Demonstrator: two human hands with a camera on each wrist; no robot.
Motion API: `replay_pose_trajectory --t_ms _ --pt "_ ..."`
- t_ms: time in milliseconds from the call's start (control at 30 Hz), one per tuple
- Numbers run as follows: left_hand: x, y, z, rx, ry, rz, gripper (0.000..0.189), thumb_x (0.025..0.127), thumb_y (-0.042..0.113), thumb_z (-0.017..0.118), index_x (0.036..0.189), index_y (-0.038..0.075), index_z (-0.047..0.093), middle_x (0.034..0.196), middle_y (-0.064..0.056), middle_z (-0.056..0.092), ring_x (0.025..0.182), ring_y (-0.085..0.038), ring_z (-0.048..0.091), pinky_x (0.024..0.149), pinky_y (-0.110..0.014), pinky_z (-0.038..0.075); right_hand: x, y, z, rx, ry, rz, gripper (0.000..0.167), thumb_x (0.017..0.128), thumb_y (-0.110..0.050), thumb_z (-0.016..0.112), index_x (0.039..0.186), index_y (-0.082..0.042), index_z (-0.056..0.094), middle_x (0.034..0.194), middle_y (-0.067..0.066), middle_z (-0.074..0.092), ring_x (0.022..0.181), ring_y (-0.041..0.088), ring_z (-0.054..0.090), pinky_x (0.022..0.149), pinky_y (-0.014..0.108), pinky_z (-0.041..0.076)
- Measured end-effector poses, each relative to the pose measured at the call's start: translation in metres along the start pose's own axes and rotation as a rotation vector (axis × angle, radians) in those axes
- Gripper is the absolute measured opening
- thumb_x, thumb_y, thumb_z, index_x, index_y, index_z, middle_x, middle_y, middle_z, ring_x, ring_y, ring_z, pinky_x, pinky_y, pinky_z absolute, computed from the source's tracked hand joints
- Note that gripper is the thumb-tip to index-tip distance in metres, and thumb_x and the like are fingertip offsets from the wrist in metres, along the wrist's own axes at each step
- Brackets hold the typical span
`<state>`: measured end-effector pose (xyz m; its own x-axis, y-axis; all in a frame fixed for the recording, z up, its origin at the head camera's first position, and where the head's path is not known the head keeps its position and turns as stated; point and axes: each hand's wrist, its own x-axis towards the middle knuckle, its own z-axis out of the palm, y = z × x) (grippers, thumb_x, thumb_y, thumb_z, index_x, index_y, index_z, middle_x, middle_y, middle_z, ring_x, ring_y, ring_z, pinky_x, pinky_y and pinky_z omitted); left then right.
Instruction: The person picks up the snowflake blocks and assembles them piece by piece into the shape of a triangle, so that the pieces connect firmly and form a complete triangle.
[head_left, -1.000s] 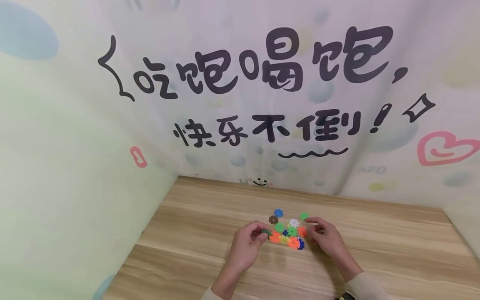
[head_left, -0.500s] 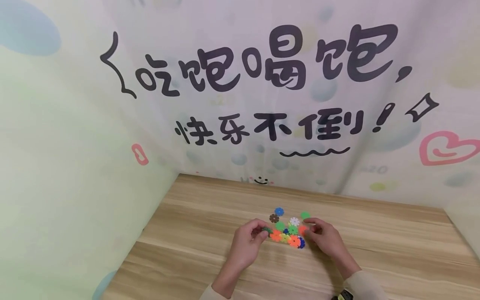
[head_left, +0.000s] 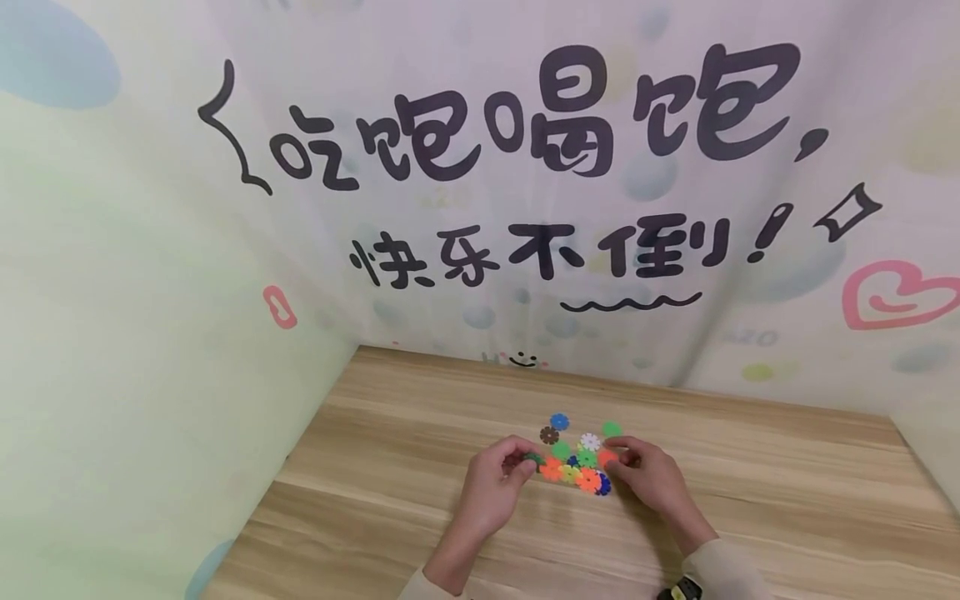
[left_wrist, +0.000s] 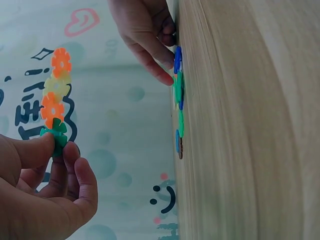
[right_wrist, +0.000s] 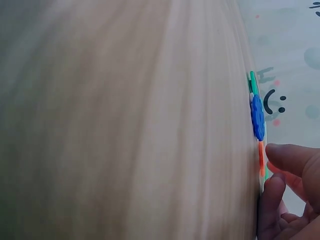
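Left hand [left_wrist: 47,197] pinches green-ended notched-disc chain [left_wrist: 52,100]; yellow (between 2 orange)

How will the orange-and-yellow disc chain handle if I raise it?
The chain, pinched at its green end by the left hand, is probably stiff: it reaches out without obvious sag. It's likely light, since similar discs on the table look thin edge-on. A knock might loosen its joints.
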<state>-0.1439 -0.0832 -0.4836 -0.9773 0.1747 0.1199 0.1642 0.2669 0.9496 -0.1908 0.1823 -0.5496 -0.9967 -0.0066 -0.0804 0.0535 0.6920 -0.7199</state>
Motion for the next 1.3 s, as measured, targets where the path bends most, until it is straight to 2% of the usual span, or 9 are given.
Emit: replay_pose_trajectory --t_ms 333,733,1067,1300 --pt "0.0007 0.0004 -0.0014 0.005 -0.007 0.017 0.013 0.096 0.009 0.066 0.103 0.019 0.071 0.093 0.008 0.068 0.087 -0.011 0.061 0.077 -0.028 0.052 0.0005 -0.0016 -0.0001 -0.048 0.013 -0.013 0.027 0.09 -0.016 0.075 0.117 -0.013 0.072 0.087 0.001 0.059 0.078 0.019 0.05 0.067 0.033 0.041" --pt "0.0017 0.0023 -0.0026 0.0 -0.007 0.004 0.015 0.096 0.008 0.066 0.104 0.02 0.071 0.097 0.006 0.069 0.089 -0.011 0.061 0.078 -0.027 0.052 0.001 -0.0034 -0.001 -0.062 0.017 -0.004 0.022 0.089 -0.017 0.076 0.111 -0.013 0.072 0.09 0.001 0.062 0.079 0.019 0.053 0.068 0.033 0.044" --pt "0.0009 0.0014 -0.0032 -0.003 -0.001 -0.014 0.015 0.096 0.007 0.065 0.103 0.019 0.071 0.095 0.008 0.068 0.088 -0.011 0.061 0.077 -0.027 0.053 -0.0014 -0.005 0.0008 -0.055 0.016 0.03 0.024 0.086 -0.018 0.081 0.104 -0.012 0.066 0.091 0.003 0.061 0.084 0.022 0.054 0.071 0.035 0.046" --pt "0.0012 -0.0001 -0.0028 -0.013 0.005 -0.006 0.015 0.096 0.007 0.065 0.103 0.018 0.071 0.094 0.009 0.068 0.087 -0.011 0.061 0.076 -0.027 0.053 -0.0028 -0.0015 0.0013 -0.041 0.028 0.037 0.027 0.086 -0.02 0.08 0.105 -0.011 0.063 0.091 0.004 0.061 0.081 0.022 0.053 0.067 0.033 0.044"
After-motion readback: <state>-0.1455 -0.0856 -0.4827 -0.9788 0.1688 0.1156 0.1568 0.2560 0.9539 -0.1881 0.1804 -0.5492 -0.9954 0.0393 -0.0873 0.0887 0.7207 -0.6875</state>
